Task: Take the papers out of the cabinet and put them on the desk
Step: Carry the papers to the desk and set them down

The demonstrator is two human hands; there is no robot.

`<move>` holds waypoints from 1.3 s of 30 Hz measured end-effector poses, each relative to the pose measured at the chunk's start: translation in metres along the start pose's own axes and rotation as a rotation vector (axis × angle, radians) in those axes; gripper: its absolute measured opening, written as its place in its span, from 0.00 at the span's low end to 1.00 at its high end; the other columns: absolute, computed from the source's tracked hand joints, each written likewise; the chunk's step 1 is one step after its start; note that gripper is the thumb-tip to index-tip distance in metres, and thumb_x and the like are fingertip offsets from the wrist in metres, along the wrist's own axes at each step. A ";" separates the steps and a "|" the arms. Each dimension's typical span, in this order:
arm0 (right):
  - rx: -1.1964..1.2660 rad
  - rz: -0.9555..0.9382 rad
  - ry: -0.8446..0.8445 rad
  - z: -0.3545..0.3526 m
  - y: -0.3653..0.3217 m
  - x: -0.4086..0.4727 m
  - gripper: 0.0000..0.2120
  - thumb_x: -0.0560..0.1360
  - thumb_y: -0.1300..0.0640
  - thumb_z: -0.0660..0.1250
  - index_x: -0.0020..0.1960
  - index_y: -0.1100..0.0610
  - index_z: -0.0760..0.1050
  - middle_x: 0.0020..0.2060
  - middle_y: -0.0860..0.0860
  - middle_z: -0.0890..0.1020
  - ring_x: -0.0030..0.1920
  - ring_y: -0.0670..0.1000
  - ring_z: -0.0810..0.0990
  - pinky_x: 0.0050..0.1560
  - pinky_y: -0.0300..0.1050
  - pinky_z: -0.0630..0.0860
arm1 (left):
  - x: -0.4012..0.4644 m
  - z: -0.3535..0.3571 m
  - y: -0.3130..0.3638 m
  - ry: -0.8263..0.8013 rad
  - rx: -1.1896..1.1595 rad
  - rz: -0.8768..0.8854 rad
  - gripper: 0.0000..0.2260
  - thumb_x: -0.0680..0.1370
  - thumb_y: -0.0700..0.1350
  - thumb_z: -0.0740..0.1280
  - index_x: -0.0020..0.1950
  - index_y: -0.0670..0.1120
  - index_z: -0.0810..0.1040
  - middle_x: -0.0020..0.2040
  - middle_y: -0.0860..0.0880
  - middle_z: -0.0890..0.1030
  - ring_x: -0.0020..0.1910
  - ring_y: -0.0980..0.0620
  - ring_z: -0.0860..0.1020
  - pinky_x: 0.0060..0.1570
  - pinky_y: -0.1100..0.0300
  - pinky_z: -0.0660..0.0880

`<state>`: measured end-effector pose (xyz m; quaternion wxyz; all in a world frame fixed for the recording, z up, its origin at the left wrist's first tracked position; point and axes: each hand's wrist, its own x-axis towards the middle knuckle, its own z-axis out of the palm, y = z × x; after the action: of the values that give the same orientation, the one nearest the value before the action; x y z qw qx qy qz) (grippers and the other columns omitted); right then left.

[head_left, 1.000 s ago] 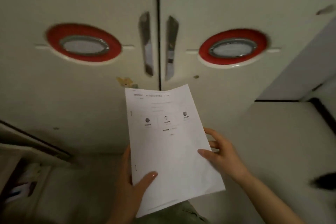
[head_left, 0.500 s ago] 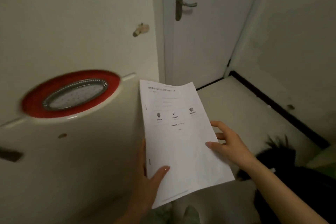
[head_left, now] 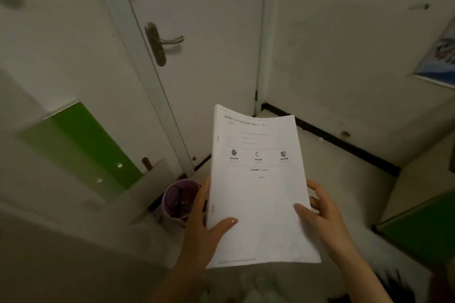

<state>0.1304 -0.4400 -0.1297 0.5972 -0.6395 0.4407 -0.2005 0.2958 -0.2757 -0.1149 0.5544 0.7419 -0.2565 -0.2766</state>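
Observation:
A stack of white printed papers point(head_left: 258, 192) is held in front of me, above the floor. My left hand point(head_left: 202, 226) grips its lower left edge, thumb on top of the top sheet. My right hand point(head_left: 320, 214) holds the right edge, thumb on the page and fingers behind. The top sheet shows lines of text and three small round pictures. Neither the cabinet nor a desk is in view.
A closed white door point(head_left: 209, 44) with a metal handle point(head_left: 162, 42) stands ahead. A purple bin point(head_left: 179, 199) sits on the floor left of the papers, beside a green panel point(head_left: 81, 145). A dark baseboard point(head_left: 344, 145) runs along the right wall; a green surface point(head_left: 423, 229) lies lower right.
My view has swung right, away from the cabinet doors with red ovals, to the room door and floor corner. Both hands keep the same hold on the papers.

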 end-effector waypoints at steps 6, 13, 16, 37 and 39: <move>0.137 0.078 0.192 -0.040 0.007 0.053 0.22 0.75 0.65 0.64 0.63 0.46 0.67 0.46 0.43 0.79 0.46 0.48 0.80 0.38 0.43 0.77 | 0.096 0.058 0.017 -0.246 0.014 0.031 0.35 0.69 0.36 0.73 0.63 0.65 0.60 0.58 0.70 0.67 0.52 0.78 0.70 0.42 0.81 0.71; 0.177 0.086 0.379 -0.140 0.003 0.142 0.21 0.74 0.64 0.66 0.55 0.38 0.69 0.55 0.54 0.80 0.53 0.57 0.80 0.54 0.60 0.79 | 0.213 0.184 0.055 -0.421 0.028 0.061 0.36 0.67 0.36 0.74 0.64 0.64 0.62 0.56 0.67 0.71 0.49 0.76 0.73 0.38 0.79 0.73; 0.203 0.084 0.465 -0.192 -0.001 0.178 0.22 0.74 0.65 0.66 0.60 0.44 0.69 0.57 0.54 0.80 0.54 0.54 0.80 0.55 0.57 0.78 | 0.255 0.246 0.084 -0.489 0.028 0.097 0.35 0.67 0.34 0.74 0.63 0.63 0.64 0.55 0.64 0.75 0.48 0.73 0.76 0.37 0.76 0.74; 0.218 0.364 1.033 -0.497 0.038 0.300 0.20 0.75 0.62 0.65 0.63 0.48 0.68 0.55 0.54 0.78 0.55 0.57 0.77 0.52 0.53 0.76 | 0.407 0.672 0.156 -1.140 0.094 0.099 0.38 0.66 0.37 0.76 0.67 0.62 0.63 0.63 0.62 0.72 0.57 0.68 0.73 0.45 0.72 0.74; 0.198 0.423 1.030 -0.516 0.049 0.301 0.20 0.75 0.62 0.65 0.65 0.50 0.67 0.55 0.52 0.77 0.55 0.56 0.76 0.53 0.52 0.74 | 0.405 0.700 0.154 -1.180 0.104 0.071 0.37 0.66 0.37 0.76 0.65 0.65 0.63 0.62 0.63 0.72 0.58 0.64 0.72 0.48 0.67 0.74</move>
<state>-0.1295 -0.9794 -0.1502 0.3892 -0.2980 0.7728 -0.4031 0.0880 -1.0695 -0.1801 0.2900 0.4799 -0.5593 -0.6106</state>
